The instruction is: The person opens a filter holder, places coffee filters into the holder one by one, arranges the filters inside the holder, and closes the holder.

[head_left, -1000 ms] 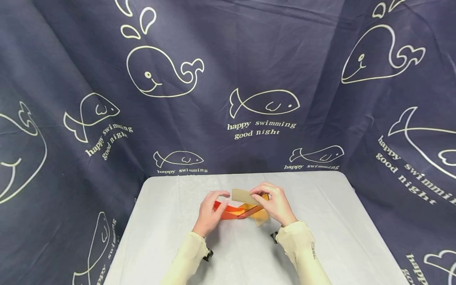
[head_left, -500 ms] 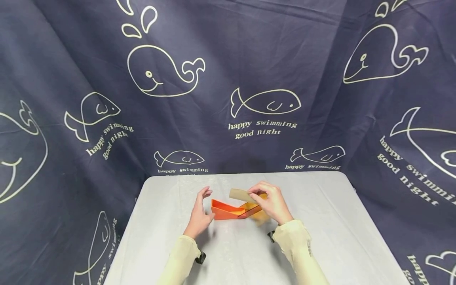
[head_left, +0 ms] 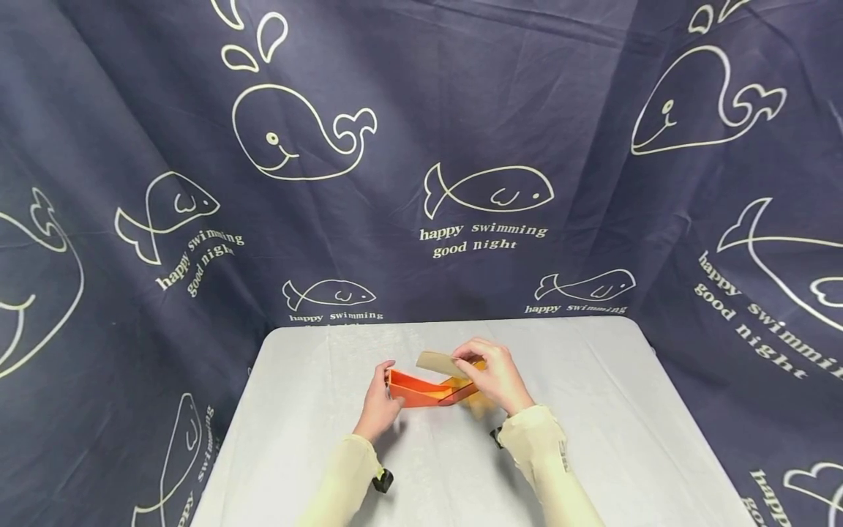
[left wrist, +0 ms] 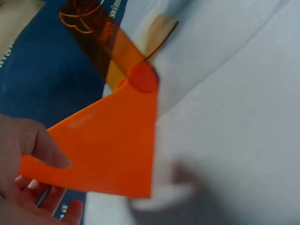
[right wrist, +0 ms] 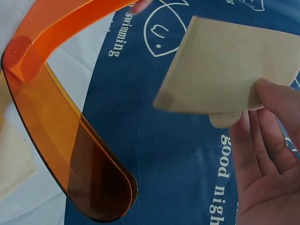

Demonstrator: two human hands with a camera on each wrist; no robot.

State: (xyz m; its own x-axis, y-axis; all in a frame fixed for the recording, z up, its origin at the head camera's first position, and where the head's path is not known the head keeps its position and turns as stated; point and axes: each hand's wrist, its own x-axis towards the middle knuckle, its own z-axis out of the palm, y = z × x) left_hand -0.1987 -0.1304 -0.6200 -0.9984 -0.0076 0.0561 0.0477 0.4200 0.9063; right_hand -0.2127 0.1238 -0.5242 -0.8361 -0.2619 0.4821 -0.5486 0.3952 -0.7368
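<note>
Left hand (head_left: 377, 404) is gripping the left end of the orange case (head_left: 421, 390), thumb and fingers closing around it just above the grey table (head_left: 612, 410). Right hand (head_left: 497, 377) is pinching the beige cloth (head_left: 437, 363), holding it over the case's right end near the tinted lid (right wrist: 70, 154). From the head view the lid is sitting mostly hidden behind the right hand, and the left wrist view is blurring the hinge (left wrist: 143, 77).
</note>
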